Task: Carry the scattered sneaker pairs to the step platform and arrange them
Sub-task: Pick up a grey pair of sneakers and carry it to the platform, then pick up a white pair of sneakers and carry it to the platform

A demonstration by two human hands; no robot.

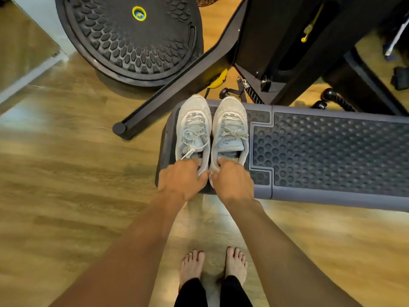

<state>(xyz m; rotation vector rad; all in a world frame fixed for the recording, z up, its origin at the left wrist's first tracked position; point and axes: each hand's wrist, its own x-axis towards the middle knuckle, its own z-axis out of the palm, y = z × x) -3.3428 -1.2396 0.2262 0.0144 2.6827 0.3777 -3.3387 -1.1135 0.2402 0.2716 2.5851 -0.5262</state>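
Observation:
Two white sneakers stand side by side, toes pointing away from me, on the left end of the grey step platform point(332, 196). My left hand point(180, 179) grips the heel of the left sneaker point(193, 122), fingers hooked inside its opening. In the same way my right hand point(232, 180) grips the heel of the right sneaker point(230, 122). Both heels are hidden under my hands. The sneakers touch each other along their inner sides.
A black balance dome point(132, 36) leans behind the platform at the left. A black machine frame point(177, 89) and cable handles point(243, 89) crowd the platform's far edge. My bare feet point(212, 267) stand on the wooden floor point(66, 185) just before the platform.

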